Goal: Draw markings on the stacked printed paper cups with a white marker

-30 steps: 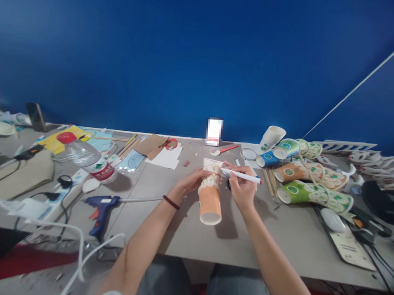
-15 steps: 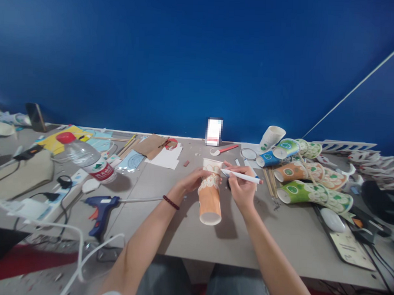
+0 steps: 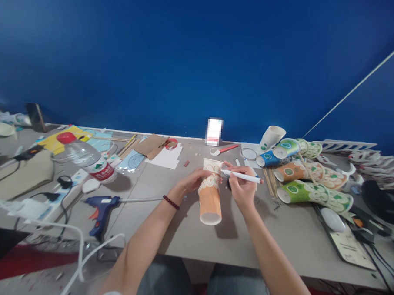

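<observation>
Joined paper cups (image 3: 210,200), orange at the near end and white with drawn scallop shapes farther up, tilt in front of me above the table. My left hand (image 3: 195,180) is closed around their left side, near the far end. In my right hand (image 3: 242,186) is a white marker (image 3: 243,176) with a reddish end, held in a writing grip. Its tip meets or nearly meets the right side of the white cup; I cannot tell whether it touches. Some fingertips of my left hand are hidden behind the cups.
To the right lie several decorated cup pieces (image 3: 299,195) and wooden sticks (image 3: 271,183). A blue glue gun (image 3: 101,210), a water bottle (image 3: 87,158) and a power strip (image 3: 62,198) occupy the left. A phone (image 3: 214,131) leans on the blue wall; cardboard (image 3: 151,146) lies nearby.
</observation>
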The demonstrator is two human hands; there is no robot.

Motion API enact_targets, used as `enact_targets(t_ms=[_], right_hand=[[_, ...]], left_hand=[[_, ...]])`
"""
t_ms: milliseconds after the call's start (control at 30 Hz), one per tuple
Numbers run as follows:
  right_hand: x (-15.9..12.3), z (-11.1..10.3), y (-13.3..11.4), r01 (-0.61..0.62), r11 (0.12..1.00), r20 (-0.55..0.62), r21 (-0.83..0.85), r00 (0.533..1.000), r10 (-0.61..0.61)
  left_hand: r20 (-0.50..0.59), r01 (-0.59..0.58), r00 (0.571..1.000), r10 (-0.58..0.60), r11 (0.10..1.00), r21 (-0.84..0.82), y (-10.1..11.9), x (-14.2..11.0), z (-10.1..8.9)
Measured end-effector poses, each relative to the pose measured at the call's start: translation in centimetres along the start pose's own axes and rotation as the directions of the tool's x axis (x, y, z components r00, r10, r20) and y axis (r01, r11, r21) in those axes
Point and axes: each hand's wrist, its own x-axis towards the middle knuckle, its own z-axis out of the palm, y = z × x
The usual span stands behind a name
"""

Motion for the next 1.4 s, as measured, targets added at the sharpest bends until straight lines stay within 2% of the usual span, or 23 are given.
enact_targets(t_ms=[467,733,867,1033,1267,1400], right_hand=[[0.01,-0.04,-0.05,-0.012,1.0,0.012,-0.015,1.0,0.012],[-0.02,0.23,-0.58,-0.047,0.998,0.024,-0.041,0.999,0.048],[-0.03,0.24,-0.51,-0.048,0.997,0.041,-0.061,0.998,0.051],[0.0,0.06,-0.15,0.016,0.994,0.08,-0.104,0.997,-0.008],[-0.04,-0.15,-0.12,-0.01,0.988,0.078,-0.152,0.997,0.022],[0.06,-0.2,-0.1,-0.012,0.989,0.075,-0.145,0.997,0.023]], left_hand=[[-0.007,-0.001,1.0,0.001,1.0,0.007,0.29,-0.12,0.37],[0.012,-0.013,1.0,0.013,1.0,-0.001,-0.09,0.16,-0.15],[-0.045,0.039,0.998,-0.04,0.999,-0.029,-0.49,0.22,-0.44],[-0.091,0.097,0.991,-0.099,0.995,-0.032,-0.56,0.04,-0.32],[-0.103,0.05,0.993,-0.061,0.993,-0.106,-0.43,0.21,0.0],[-0.178,0.017,0.984,-0.028,0.998,-0.065,-0.31,0.3,0.05]])
